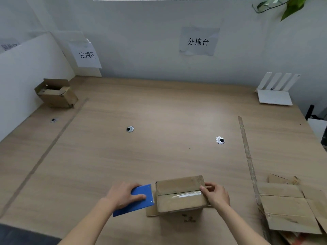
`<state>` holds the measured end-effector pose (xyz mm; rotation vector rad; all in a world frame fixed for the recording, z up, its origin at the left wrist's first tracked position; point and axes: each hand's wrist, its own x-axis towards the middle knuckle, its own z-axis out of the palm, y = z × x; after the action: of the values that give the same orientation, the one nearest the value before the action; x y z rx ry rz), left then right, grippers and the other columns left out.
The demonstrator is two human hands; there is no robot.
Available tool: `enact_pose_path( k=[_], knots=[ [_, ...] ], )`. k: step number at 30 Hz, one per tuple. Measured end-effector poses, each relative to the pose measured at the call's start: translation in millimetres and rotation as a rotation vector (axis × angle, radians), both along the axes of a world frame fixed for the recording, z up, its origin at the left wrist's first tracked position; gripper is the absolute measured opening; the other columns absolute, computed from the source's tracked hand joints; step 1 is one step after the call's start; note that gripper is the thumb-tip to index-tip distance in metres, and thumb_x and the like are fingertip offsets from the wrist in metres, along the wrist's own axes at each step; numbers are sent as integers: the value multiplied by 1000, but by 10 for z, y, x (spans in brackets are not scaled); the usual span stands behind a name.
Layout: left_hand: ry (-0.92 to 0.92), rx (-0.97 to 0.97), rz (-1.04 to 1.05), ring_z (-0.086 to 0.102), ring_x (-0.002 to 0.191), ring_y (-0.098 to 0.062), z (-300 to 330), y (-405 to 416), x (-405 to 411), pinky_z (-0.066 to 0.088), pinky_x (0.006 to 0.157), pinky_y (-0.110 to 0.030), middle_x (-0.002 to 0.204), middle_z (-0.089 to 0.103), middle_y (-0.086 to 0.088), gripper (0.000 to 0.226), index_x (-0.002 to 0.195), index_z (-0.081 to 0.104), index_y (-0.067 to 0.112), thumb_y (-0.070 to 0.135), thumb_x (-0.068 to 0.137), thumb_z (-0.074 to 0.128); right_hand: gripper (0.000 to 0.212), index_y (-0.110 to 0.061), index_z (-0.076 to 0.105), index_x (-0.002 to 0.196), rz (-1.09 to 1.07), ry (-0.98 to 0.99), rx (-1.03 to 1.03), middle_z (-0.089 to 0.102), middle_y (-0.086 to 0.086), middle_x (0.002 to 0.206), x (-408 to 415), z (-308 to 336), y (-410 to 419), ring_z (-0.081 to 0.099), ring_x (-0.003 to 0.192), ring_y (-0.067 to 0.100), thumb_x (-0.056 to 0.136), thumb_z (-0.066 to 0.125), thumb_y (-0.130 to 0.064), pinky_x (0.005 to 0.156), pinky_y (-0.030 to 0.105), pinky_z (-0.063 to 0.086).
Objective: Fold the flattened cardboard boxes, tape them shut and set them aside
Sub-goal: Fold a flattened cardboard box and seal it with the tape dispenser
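Small brown cardboard box (180, 193) folded up, upright, sits between the two hands on the table, top flaps closed with a dark seam running left to right. Clear glossy tape strip (185, 195) lies along that seam, reaching the right edge under the right hand's (216, 194) fingertips. A bottom flap sticks out flat at the box's lower left. Blue flat tape dispenser (137, 200), tilted, is gripped in the left hand (123, 194), its edge just beside the box's left side. Flattened cardboard boxes (290, 207), creased and stacked, lie well right of the right hand. Another folded box (56, 93), top flaps partly open, stands far ahead-left of the left hand.
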<state>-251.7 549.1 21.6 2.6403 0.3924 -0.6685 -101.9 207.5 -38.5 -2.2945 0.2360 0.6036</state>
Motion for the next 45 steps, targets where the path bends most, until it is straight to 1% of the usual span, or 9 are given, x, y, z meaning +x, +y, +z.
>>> enact_pose_path(
  k=[5, 14, 24, 29, 36, 39, 41, 43, 45],
  knots=[
    [-4, -96, 12, 56, 88, 9, 13, 209, -79, 38, 65, -17, 95, 60, 35, 26, 94, 50, 72, 82, 70, 52, 26, -33, 77, 103, 7, -2, 0, 77, -13, 93, -13, 44, 22, 69, 94, 14, 80, 78, -44, 67, 24, 44],
    [-6, 137, -76, 63, 90, -17, -256, -2, 97, 45, 71, -33, 99, 69, 9, 50, 106, 63, 33, 73, 80, 48, 22, -33, 77, 100, 19, -20, -17, 76, -15, 88, -13, 9, 55, 69, 89, 11, 80, 78, -43, 63, 24, 46],
    [-101, 274, 37, 64, 96, -23, -548, -104, 178, 47, 70, -34, 106, 68, 3, 44, 119, 57, 31, 63, 92, 45, 25, -31, 77, 104, 13, -74, -42, 77, -10, 95, -32, -77, 34, 70, 96, 16, 82, 77, -43, 85, 33, 53],
    [-5, 236, 127, 60, 111, -26, -776, 62, -54, 49, 88, -36, 124, 60, -6, 61, 158, 14, 28, 37, 104, 40, 30, -36, 69, 114, 24, -97, -59, 73, -10, 92, -78, -55, 98, 68, 98, 20, 85, 73, -42, 87, 36, 52],
    [-12, 174, 261, 55, 84, -21, -990, 66, -164, 51, 75, -35, 115, 55, -8, 78, 158, -14, 28, 18, 104, 41, 66, -45, 27, 154, 215, -178, -130, 55, -5, 138, -185, 16, 183, 56, 124, 24, 96, 56, -30, 92, 36, 44],
    [-12, 296, 254, 60, 103, -23, -998, 2, -155, 50, 83, -33, 122, 56, -8, 79, 160, -2, 22, 43, 102, 48, 61, -41, 34, 152, 318, -170, -124, 53, -5, 139, -202, 9, 174, 53, 126, 20, 97, 53, -25, 96, 33, 43],
    [-197, 350, 256, 61, 103, -31, -937, -87, -116, 51, 83, -39, 120, 58, -14, 74, 152, 35, 10, 42, 93, 65, 51, -38, 48, 139, 271, -170, -66, 58, -9, 129, -209, -4, 166, 57, 119, 17, 91, 57, -23, 94, 32, 47],
    [-497, 264, 212, 65, 95, -35, -903, -225, -74, 55, 76, -42, 113, 61, -15, 56, 132, 60, 5, 37, 88, 72, 44, -34, 54, 127, 156, -110, 29, 61, -8, 116, -229, -13, 188, 63, 104, 18, 85, 62, -23, 87, 40, 56],
    [-495, -20, 206, 59, 117, -23, -826, -405, -11, 53, 89, -38, 135, 54, -2, 58, 145, 48, 20, 51, 97, 54, 41, -25, 54, 121, 51, -32, 73, 65, -2, 111, -260, -22, 243, 68, 96, 23, 82, 67, -27, 83, 47, 60]
  ],
)
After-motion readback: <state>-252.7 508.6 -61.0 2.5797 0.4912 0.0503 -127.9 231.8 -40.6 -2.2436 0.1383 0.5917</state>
